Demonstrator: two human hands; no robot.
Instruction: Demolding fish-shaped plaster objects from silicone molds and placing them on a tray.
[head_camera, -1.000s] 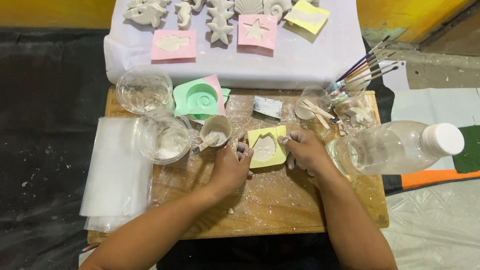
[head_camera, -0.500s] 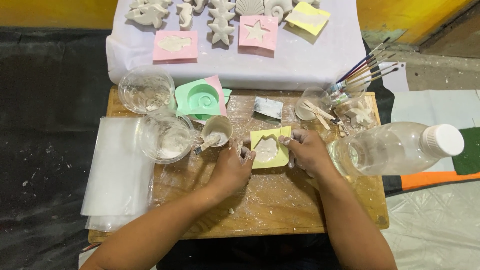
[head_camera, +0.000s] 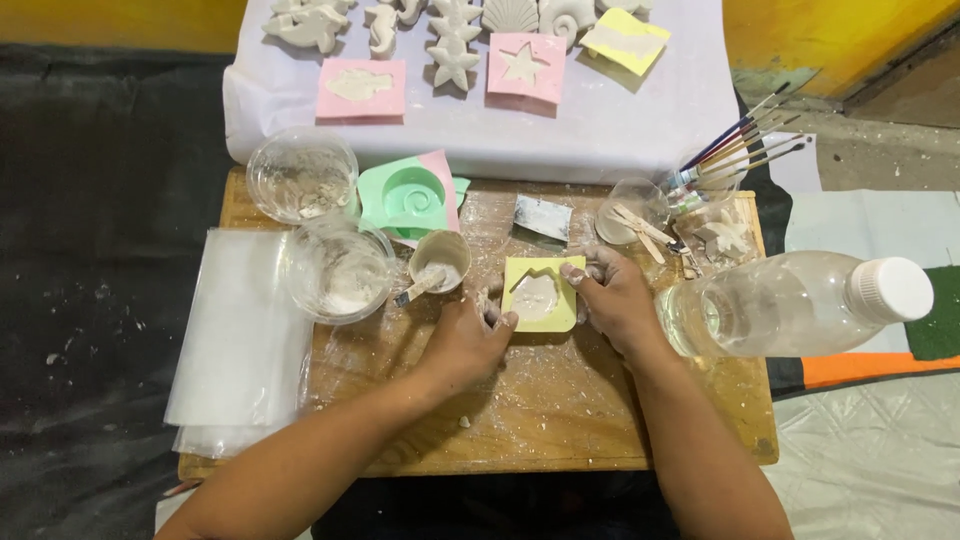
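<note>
A small yellow square mould (head_camera: 541, 292) filled with white plaster lies on the wooden board (head_camera: 560, 400). My left hand (head_camera: 466, 338) grips its left edge with plaster-dusted fingers. My right hand (head_camera: 617, 299) holds its right edge, thumb at the upper corner. Just left of the mould stands a paper cup (head_camera: 440, 261) of white paste with a stick in it.
Two clear plastic bowls (head_camera: 336, 270) and a green spiral mould (head_camera: 408, 199) sit at the board's left. A clear bottle (head_camera: 790, 304) lies on its side at right, behind it brushes (head_camera: 735, 146) and a cup. White cloth (head_camera: 590, 130) beyond carries pink moulds and plaster casts. Plastic sheets (head_camera: 240, 340) lie left.
Both hands stay on the yellow mould; it and the hands have shifted slightly, with no other visible movement.
</note>
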